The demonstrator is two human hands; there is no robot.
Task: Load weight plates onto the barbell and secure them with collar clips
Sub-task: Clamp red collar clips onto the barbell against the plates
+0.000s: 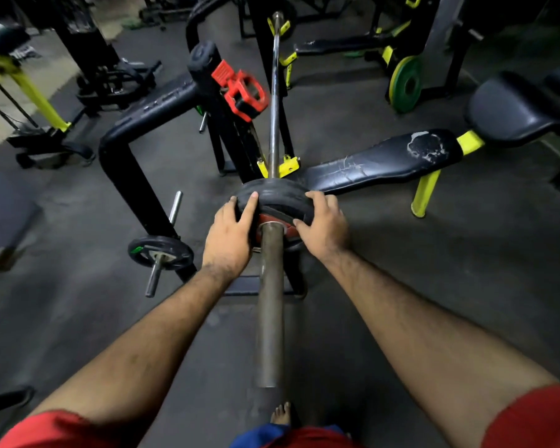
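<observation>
A steel barbell (270, 305) lies on the bench rack, its thick sleeve pointing toward me. A black rubber weight plate (274, 197) with a red centre sits on the sleeve, near the inner end. My left hand (230, 236) grips the plate's left rim, fingers curled over its edge. My right hand (324, 226) grips the right rim the same way. A red collar clip (243, 92) rests on top of the black rack post, left of the bar.
A worn black bench (385, 163) with yellow legs lies to the right of the rack. A small black plate (160, 252) hangs on a storage peg at the left. A green plate (406, 84) leans at the back right. My bare foot (282, 413) stands below the sleeve.
</observation>
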